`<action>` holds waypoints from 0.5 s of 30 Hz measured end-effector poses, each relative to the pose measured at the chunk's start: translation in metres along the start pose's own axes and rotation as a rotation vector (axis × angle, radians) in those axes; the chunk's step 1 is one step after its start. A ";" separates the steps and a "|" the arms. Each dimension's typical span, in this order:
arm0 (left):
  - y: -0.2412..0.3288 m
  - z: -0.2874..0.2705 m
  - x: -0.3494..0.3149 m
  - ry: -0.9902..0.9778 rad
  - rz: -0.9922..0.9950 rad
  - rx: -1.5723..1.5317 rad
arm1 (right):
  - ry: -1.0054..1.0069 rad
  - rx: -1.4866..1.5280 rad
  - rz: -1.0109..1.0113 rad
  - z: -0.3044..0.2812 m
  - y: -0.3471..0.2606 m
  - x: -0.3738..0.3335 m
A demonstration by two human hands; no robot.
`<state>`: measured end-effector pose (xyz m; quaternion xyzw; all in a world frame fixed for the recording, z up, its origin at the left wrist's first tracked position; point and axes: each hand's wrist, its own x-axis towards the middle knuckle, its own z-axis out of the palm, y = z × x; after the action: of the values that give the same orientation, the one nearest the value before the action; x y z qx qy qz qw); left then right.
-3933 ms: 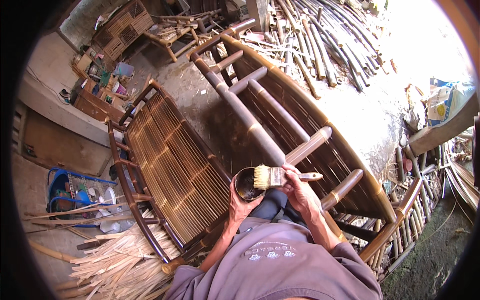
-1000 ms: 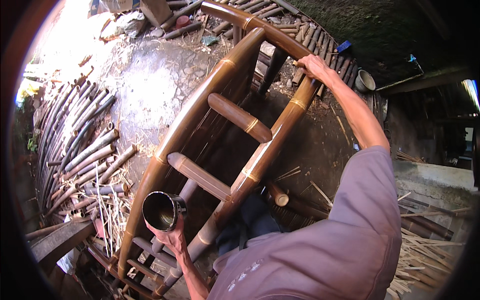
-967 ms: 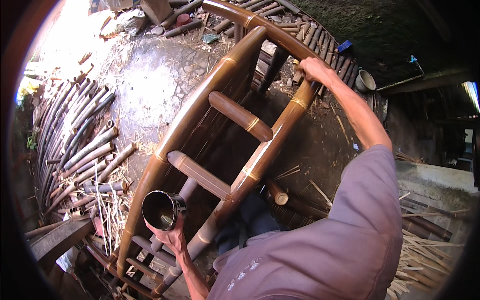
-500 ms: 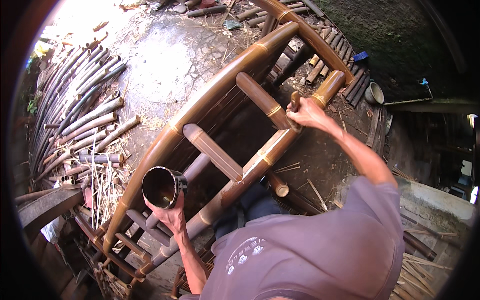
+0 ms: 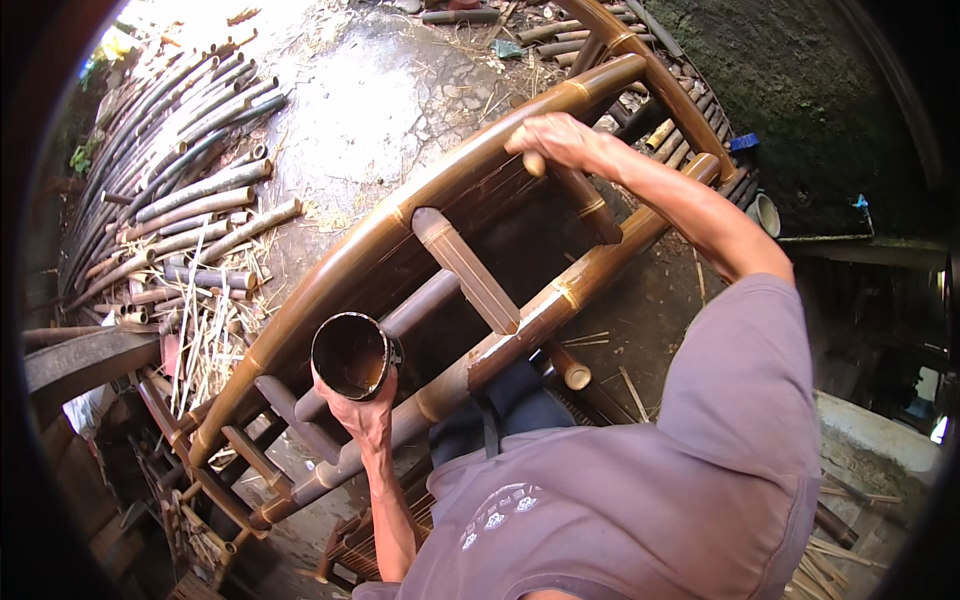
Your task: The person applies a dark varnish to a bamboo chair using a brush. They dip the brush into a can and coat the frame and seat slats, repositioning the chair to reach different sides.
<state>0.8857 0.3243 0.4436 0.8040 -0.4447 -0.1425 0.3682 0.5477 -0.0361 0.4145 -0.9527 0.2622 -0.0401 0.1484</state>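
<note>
My left hand (image 5: 362,415) is wrapped round a dark, round can (image 5: 335,345) with brown liquid in the bottom. The can is tilted, its mouth facing up toward me. Across the bamboo bench frame (image 5: 345,250), my right hand (image 5: 555,140) is closed on a brush with a wooden handle (image 5: 535,163). That hand is at the far curved rail, by the top of a short crosspiece (image 5: 590,205). The bristles are hidden behind my fingers. Glossy brown coats much of the frame; a pale, unevenly coated stretch (image 5: 500,345) shows on the near rail.
A large stack of bamboo poles (image 5: 200,205) lies on the ground at left, with pale strips (image 5: 205,345) beside it. More cut poles lie behind the bench at upper right. A bowl (image 5: 766,215) and a blue object (image 5: 743,142) are near the mossy wall (image 5: 800,90).
My right hand has moved with the brush from the near rail up and left to the far rail. The can has shifted slightly right in the view, which has itself shifted.
</note>
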 end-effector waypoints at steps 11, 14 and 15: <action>-0.025 -0.004 -0.020 0.048 0.059 -0.165 | -0.195 -0.254 -0.067 0.012 -0.023 -0.046; -0.030 -0.010 -0.027 0.070 0.028 -0.173 | -0.316 -0.106 0.046 0.030 -0.041 -0.112; -0.033 -0.009 -0.023 0.068 0.029 -0.180 | -0.403 -0.007 0.079 0.024 -0.046 -0.126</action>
<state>0.8979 0.3581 0.4237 0.7655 -0.4288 -0.1492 0.4560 0.4659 0.0724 0.4061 -0.9309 0.2645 0.1580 0.1961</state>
